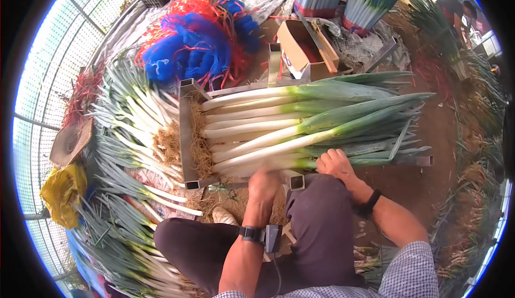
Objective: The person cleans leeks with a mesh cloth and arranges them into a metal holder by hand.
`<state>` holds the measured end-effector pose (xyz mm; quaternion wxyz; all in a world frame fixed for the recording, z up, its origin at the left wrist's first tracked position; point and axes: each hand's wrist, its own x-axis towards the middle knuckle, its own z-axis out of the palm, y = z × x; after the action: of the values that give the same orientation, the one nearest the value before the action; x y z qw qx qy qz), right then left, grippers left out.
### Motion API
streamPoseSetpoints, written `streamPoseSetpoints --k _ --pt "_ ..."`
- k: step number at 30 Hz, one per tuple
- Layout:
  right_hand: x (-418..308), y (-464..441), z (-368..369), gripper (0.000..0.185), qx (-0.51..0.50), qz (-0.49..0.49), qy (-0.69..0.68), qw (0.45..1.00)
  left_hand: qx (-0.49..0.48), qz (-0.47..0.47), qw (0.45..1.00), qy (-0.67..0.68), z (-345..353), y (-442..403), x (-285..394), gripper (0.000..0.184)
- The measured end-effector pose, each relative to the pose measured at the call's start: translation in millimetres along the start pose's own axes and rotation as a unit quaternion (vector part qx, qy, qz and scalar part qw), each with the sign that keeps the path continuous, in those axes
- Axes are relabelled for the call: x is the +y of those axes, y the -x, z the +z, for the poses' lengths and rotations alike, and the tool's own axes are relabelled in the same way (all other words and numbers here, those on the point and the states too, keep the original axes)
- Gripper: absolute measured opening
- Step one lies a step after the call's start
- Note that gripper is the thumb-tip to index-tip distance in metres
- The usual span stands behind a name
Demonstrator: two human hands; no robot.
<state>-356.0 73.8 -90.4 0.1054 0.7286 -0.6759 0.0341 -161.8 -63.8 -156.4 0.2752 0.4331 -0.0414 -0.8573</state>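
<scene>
Leeks point(252, 133) lie side by side in a metal frame point(185, 131), with their roots against its left end and green leaves pointing right. My left hand point(264, 184) is smeared by motion at the frame's near edge, beside the white shank of the nearest leek; its fingers cannot be made out. Farther right, my right hand point(335, 165) has its fingers curled over the green part of that nearest leek point(307, 163), close to my knee. Both wrists wear dark bands, and a small box sits on the left one.
More leeks point(137, 99) are piled left of the frame. Blue netting point(188, 51) and red ties lie beyond it, near a cardboard box point(300, 46). Wrapped leek bundles point(370, 3) stand at the back. A yellow bag point(63, 193) and straw hat point(71, 142) are left. Another person point(453, 13) bends at far right.
</scene>
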Motion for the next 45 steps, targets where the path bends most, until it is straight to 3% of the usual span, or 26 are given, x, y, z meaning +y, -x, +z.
streamPoseSetpoints --k 2,7,10,22,29,31,35,40,41,42,45 --pt "-2 2 2 0.008 0.014 0.008 -0.011 1.000 0.028 -0.006 0.999 -0.024 -4 -5 4 0.038" --pt "-3 -1 3 0.008 -0.002 0.016 -0.016 1.000 -0.046 0.059 0.997 -0.001 -20 -11 -3 0.045" --pt "1 1 10 0.011 0.016 0.003 -0.014 1.000 -0.012 0.070 0.997 0.034 -20 -13 -6 0.053" --pt "1 -4 10 0.006 0.002 0.000 -0.027 1.000 0.075 0.030 0.995 -0.053 -10 -22 3 0.046" --pt "-2 1 11 0.008 0.016 0.002 -0.019 1.000 0.022 -0.050 0.998 0.027 -30 -27 9 0.043" --pt "-14 5 24 0.008 0.028 0.022 0.040 0.999 -0.007 -0.023 1.000 0.012 -25 -22 11 0.043" --pt "-12 4 17 0.008 0.048 0.008 0.007 0.999 -0.005 0.004 1.000 -0.002 -18 -17 12 0.043" --pt "-11 8 16 0.009 0.019 0.012 0.027 0.999 -0.014 -0.045 0.999 0.012 -66 -73 4 0.040" --pt "-13 7 15 0.009 0.015 0.027 0.024 0.999 -0.110 0.026 0.945 -0.306 -75 -68 17 0.037" --pt "-16 7 14 0.009 0.013 0.042 0.018 0.999 -0.191 0.103 0.781 -0.586 -78 -56 25 0.036" --pt "-18 10 13 0.008 0.069 0.091 -0.027 0.993 -0.003 0.120 0.920 -0.373 -54 13 27 0.032"
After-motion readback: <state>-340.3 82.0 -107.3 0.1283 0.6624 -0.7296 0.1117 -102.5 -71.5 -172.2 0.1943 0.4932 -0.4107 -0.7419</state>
